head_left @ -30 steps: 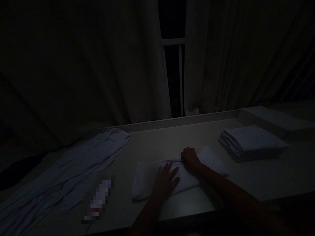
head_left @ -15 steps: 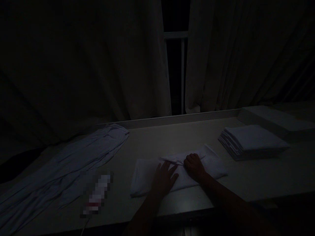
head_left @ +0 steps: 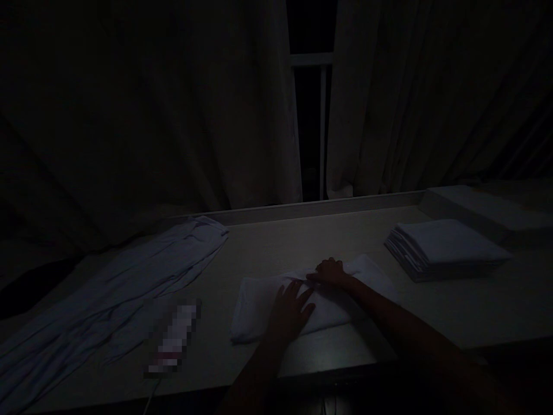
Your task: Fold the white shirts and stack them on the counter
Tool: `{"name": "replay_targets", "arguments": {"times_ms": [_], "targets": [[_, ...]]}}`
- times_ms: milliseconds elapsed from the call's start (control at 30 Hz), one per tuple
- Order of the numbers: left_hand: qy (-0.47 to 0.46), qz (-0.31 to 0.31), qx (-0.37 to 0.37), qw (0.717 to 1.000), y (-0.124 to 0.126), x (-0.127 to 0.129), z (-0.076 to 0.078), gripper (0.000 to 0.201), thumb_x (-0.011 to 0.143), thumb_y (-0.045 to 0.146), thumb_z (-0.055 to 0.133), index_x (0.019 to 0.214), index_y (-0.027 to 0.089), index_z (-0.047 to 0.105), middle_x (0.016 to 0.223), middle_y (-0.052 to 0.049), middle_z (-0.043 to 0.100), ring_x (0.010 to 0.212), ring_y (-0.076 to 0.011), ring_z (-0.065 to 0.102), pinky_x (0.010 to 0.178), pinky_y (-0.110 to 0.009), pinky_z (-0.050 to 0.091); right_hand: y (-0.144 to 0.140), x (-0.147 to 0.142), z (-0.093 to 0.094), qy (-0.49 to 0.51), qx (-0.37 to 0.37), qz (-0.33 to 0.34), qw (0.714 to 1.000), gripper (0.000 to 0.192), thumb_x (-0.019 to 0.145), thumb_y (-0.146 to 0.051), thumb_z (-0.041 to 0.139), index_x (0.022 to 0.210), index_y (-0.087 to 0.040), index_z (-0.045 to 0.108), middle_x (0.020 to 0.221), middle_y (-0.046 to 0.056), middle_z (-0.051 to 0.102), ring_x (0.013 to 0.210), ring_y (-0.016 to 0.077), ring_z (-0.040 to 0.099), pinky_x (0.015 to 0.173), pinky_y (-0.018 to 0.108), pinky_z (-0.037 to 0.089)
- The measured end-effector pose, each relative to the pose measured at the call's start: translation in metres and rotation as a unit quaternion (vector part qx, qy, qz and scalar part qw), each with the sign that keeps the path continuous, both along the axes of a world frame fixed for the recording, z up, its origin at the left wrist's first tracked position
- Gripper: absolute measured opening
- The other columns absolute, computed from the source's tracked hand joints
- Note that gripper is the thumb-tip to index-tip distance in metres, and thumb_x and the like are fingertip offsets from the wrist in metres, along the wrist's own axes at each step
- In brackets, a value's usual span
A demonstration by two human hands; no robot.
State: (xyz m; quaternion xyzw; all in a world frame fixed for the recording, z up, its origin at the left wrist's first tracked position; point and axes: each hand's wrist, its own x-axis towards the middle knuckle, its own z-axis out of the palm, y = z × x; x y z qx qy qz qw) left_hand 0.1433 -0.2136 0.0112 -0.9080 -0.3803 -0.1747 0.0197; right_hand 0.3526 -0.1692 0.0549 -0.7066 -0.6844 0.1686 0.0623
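A white folded cloth (head_left: 341, 311), wider than it is deep, lies on the table in front of me. My left hand (head_left: 290, 311) rests flat on its middle-left part with the fingers spread. At the cloth's far edge, my right hand (head_left: 332, 273) has its fingers curled over the fabric and its thumb pointing left. A small raised fold shows between the two hands. The right fingertips are partly hidden in the dim light.
A stack of folded white cloths (head_left: 449, 248) stands to the right, before a pale box-like block (head_left: 484, 207). Long loose white fabric (head_left: 129, 282) spreads over the left side. A blurred-out object with a cable (head_left: 175, 340) lies near it. Curtains (head_left: 242, 115) hang behind the table (head_left: 302, 230).
My right hand has moved slightly away from me and left, to the cloth's far edge, its wrist turning. My left hand stays spread in place. The far fold lies flatter.
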Motion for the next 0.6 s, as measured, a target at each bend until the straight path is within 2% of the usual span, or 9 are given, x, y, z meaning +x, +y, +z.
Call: {"name": "replay_targets", "arguments": {"times_ms": [167,267,400,467,600], "targets": [[-0.006,-0.003,0.001,1.0,0.0,-0.001,-0.002,0.045,0.094,0.049,0.039,0.137,0.036,0.046,0.147,-0.003,0.043,0.138,-0.0243,0.033,0.113,-0.051,0.026,0.026,-0.006,0.012,0.034,-0.052,0.007,0.998,0.032,0.083,-0.041,0.056,0.088,-0.016,0.075,0.09,0.01,0.073,0.084,0.0241,0.064,0.08,0.038,0.044],[-0.01,0.001,-0.002,1.0,0.001,-0.001,-0.005,0.046,0.094,0.05,0.038,0.136,0.036,0.047,0.148,-0.003,0.041,0.139,-0.0244,0.033,0.113,-0.052,0.026,0.034,-0.008,0.012,0.041,-0.046,0.024,0.998,0.022,0.078,-0.026,0.059,0.087,-0.015,0.076,0.091,0.01,0.073,0.083,0.0221,0.065,0.078,0.031,0.045],[-0.014,0.004,-0.002,1.0,0.0,-0.001,-0.006,0.047,0.094,0.051,0.038,0.137,0.036,0.046,0.15,-0.003,0.039,0.139,-0.0248,0.032,0.113,-0.053,0.026,0.043,-0.013,0.007,0.051,0.003,0.033,0.998,0.032,0.072,-0.016,0.061,0.099,-0.024,0.075,0.099,0.005,0.073,0.091,0.0208,0.065,0.081,0.028,0.045],[-0.015,0.001,-0.002,1.0,0.0,-0.002,-0.005,0.047,0.094,0.051,0.038,0.138,0.036,0.044,0.151,-0.003,0.038,0.139,-0.0248,0.032,0.113,-0.052,0.025,0.044,-0.012,0.007,0.057,0.045,0.027,0.997,0.038,0.075,-0.015,0.058,0.109,-0.026,0.071,0.105,0.003,0.072,0.096,0.0189,0.064,0.085,0.027,0.045],[-0.015,0.004,0.001,1.0,0.0,-0.002,-0.005,0.052,0.093,0.051,0.039,0.142,0.034,0.039,0.153,-0.003,0.034,0.14,-0.0253,0.031,0.114,-0.052,0.025,0.03,0.002,0.009,0.05,0.156,-0.029,0.986,0.044,0.093,-0.018,0.031,0.129,-0.019,0.057,0.127,0.008,0.061,0.113,0.0186,0.057,0.096,0.03,0.04]]}}
